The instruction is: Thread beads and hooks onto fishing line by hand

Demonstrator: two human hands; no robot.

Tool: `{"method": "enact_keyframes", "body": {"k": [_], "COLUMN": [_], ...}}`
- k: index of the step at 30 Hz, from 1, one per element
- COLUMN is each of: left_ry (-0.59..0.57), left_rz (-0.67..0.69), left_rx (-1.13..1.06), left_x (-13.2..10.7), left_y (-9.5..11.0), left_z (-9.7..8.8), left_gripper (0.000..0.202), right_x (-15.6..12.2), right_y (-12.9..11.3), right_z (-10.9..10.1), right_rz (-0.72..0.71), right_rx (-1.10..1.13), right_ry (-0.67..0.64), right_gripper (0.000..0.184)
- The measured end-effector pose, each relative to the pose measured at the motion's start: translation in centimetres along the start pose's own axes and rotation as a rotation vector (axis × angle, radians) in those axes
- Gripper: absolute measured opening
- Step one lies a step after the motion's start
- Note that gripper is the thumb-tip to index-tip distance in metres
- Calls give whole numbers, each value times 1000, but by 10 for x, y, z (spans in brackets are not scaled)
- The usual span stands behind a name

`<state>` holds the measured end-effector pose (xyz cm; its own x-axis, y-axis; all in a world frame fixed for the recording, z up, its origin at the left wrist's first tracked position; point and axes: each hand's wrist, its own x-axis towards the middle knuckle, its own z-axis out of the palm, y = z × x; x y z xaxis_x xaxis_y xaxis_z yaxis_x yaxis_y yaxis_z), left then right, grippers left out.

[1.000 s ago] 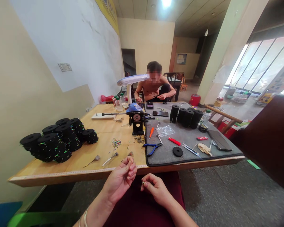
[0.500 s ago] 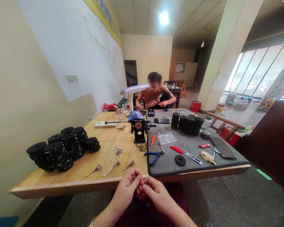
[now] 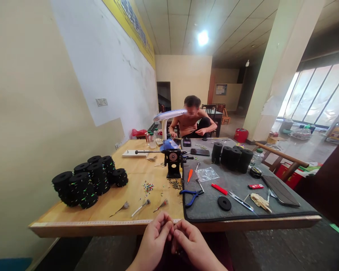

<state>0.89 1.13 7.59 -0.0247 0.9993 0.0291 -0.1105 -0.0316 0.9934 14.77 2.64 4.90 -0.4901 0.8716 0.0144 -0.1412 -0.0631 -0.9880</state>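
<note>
My left hand and my right hand meet just below the wooden table's front edge, over my lap. Both are closed, fingertips pinched together and touching each other. Whatever sits between the fingers is too small to make out. On the tabletop just beyond my hands lie three thin brush-tipped wires.
Black spools are piled at the left. A small black winding machine stands mid-table. The grey mat carries blue pliers, a red cutter, a black disc, more spools and a phone. A person sits at the far end.
My hands came together from slightly apart, fingertips now touching. The view has tilted up and shifted, so the table sits lower and further right in frame.
</note>
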Motion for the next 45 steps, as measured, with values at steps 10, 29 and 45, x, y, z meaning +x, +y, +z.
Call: {"method": "enact_keyframes", "body": {"k": [10, 29, 45], "left_ry": [-28, 276, -247], "left_rz": [-63, 118, 13], "left_rx": [7, 371, 385], "left_x": [-2, 28, 0], "left_y": [-27, 0, -30], "left_z": [-13, -95, -18], "left_gripper": [29, 34, 17], "right_x": [3, -3, -11], "right_y": [35, 45, 31], "right_z": [10, -2, 1], "right_rz": [57, 205, 138], "right_rx": [-80, 248, 124], "right_ry": [70, 302, 244], "right_gripper": [32, 40, 36]}}
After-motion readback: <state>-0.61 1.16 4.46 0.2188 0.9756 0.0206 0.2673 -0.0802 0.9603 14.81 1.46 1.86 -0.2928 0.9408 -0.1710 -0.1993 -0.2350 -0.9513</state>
